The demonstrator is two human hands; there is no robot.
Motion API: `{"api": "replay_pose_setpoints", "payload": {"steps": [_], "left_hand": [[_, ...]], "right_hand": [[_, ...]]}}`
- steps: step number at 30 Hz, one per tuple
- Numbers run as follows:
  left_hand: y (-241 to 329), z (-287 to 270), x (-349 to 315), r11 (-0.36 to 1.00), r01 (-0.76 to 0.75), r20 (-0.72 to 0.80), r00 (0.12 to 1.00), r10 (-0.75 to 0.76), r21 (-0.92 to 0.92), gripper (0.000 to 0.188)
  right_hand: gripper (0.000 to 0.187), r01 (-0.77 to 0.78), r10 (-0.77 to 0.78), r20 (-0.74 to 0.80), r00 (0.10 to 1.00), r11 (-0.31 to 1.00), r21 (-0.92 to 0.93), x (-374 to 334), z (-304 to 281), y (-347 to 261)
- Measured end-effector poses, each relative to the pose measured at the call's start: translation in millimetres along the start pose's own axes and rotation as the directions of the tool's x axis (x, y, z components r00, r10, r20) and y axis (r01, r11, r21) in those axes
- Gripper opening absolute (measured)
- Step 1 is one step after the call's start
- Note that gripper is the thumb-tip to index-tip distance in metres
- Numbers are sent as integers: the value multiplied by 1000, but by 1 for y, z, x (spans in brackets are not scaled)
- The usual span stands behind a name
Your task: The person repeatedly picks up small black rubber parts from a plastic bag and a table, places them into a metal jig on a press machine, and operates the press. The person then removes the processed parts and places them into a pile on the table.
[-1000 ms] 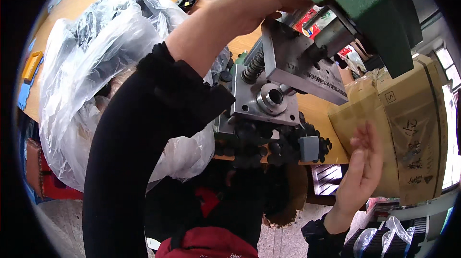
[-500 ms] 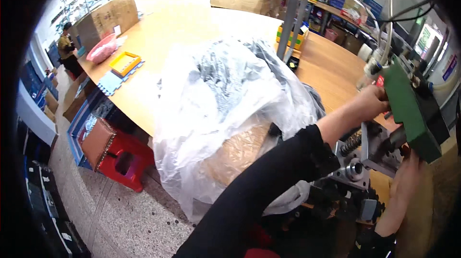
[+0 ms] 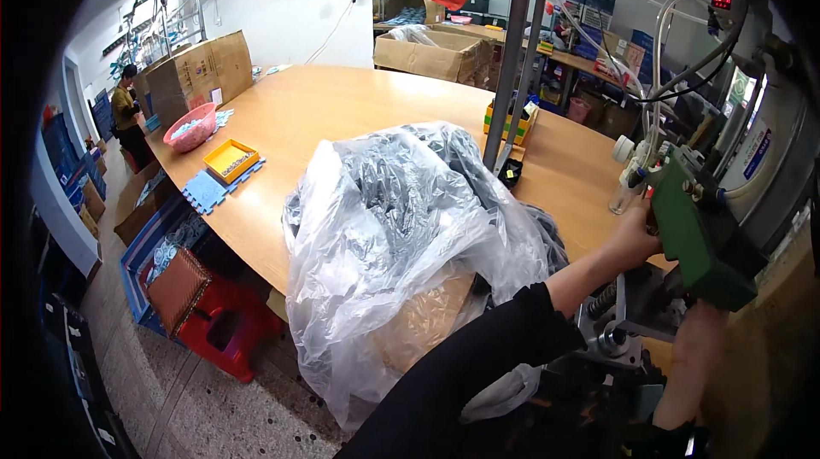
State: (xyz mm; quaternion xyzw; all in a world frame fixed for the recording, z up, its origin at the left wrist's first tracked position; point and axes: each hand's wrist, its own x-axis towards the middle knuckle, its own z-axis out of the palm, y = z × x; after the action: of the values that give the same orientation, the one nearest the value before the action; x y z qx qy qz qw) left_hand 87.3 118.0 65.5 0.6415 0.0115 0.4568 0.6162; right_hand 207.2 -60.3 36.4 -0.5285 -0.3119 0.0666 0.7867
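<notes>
Over the metal press (image 3: 615,331) at the right, a green box-shaped machine head (image 3: 696,241) hides much of both hands. My left hand (image 3: 634,237) is at the left side of this head, its fingers curled and their tips out of sight; what they hold is hidden. From below, my right hand (image 3: 702,331) reaches up under the head, and its fingers cannot be seen. A large clear plastic bag (image 3: 376,245) filled with dark grey pieces stands to the left of my left arm, with brown cardboard (image 3: 427,314) showing through its lower part.
A wooden table (image 3: 316,100) carries a yellow tray (image 3: 231,160), a pink basket (image 3: 191,128), blue foam pieces (image 3: 205,192) and a cardboard sheet (image 3: 201,79). A metal post (image 3: 512,58) rises behind the bag. On the floor at left stands a red stool (image 3: 222,331). Another person (image 3: 126,109) stands far left.
The view has tilted up, so the scene sits lower and a red thing appears at the top. Both hands stay around the green head; the left hand's fingers are now more hidden.
</notes>
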Motion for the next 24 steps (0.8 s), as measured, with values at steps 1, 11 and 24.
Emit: {"api": "replay_pose_setpoints", "payload": {"steps": [1,11,24], "left_hand": [[0,-9,-4,1000,8,46,999,-6,-29,25],[17,-24,-12,965,224,185,963,-197,-136,21],[24,-13,-14,986,165,72,984,-163,-21,24]], "right_hand": [[42,33,-37,25,999,985,171,-5,14,4],[53,-23,22,29,999,1000,19,-33,62,-41],[52,82,-80,-154,985,997,4,-39,86,-37]]}}
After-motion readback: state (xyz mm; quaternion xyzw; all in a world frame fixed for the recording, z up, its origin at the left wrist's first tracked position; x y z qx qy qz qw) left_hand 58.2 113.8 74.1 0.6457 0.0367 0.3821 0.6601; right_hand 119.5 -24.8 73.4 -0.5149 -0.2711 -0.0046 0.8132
